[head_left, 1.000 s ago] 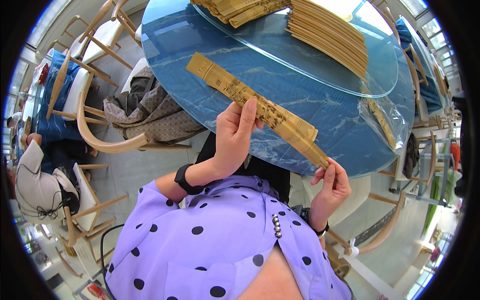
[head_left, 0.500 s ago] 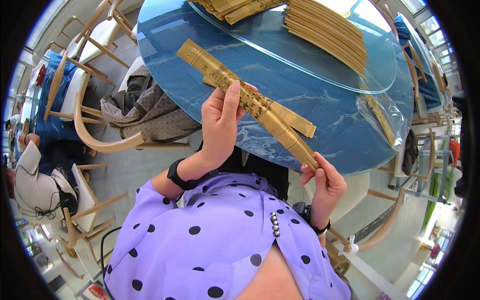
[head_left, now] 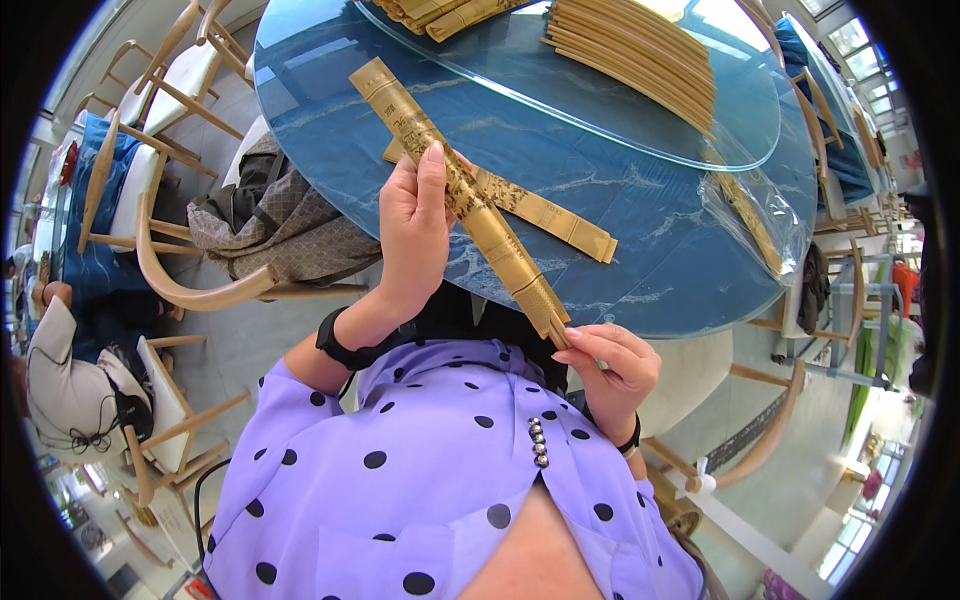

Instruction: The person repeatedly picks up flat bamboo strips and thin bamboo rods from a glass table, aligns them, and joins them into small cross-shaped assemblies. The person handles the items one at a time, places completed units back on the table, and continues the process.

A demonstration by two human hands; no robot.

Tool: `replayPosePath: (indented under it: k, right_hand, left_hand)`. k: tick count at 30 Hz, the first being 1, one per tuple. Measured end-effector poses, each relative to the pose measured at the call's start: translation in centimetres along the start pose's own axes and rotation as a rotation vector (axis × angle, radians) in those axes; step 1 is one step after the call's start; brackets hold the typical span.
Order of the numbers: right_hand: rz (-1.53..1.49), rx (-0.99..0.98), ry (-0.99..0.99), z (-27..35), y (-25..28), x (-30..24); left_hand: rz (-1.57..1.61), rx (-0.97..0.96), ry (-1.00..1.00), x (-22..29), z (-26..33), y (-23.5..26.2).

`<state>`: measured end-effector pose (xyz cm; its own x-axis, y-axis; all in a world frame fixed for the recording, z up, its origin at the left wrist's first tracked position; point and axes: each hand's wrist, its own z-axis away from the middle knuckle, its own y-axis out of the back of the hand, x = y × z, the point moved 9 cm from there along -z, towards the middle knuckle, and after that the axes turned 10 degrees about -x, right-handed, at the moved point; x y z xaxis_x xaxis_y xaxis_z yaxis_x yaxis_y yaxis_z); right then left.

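Observation:
My left hand (head_left: pixel 412 235) is closed around the middle of a long gold paper chopstick sleeve (head_left: pixel 490 228), its thumb lying on top. The sleeve is printed with dark patterns and slants from upper left down toward my right hand (head_left: pixel 612 372). Thin stick ends (head_left: pixel 556 332) poke out of its lower end, and my right fingertips pinch them. A second gold sleeve (head_left: pixel 560 228) lies flat on the blue marbled table (head_left: pixel 330 135), crossing beneath the held one. My left hand hides part of both sleeves.
A glass turntable (head_left: pixel 590 138) bears a neat stack of gold sleeves (head_left: pixel 632 62) and a looser pile (head_left: pixel 435 15). A clear plastic bag (head_left: pixel 788 228) with a gold sleeve lies at the table's right. On the left, a chair (head_left: pixel 195 290) holds a patterned bag (head_left: pixel 285 215). A person sits farther left.
Both hands and the held sleeve have shifted slightly left in the picture, as has the whole view. My right hand is closer to my left, with stick ends now visible at its fingertips.

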<state>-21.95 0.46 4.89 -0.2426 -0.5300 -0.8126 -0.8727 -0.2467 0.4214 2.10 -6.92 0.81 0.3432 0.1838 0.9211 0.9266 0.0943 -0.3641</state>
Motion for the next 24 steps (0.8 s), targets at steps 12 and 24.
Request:
replayPosePath:
  k: [12, 24]
  right_hand:
    - [0.248, 0.001, 0.171, -0.8, -1.4, -2.1]
    - [0.281, -0.041, 0.161, -1.5, -2.1, -2.4]
  left_hand:
    - [-0.218, 0.013, -0.032, -0.6, -0.2, -0.3]
    - [-0.426, -0.018, 0.050, -1.6, -0.7, -0.7]
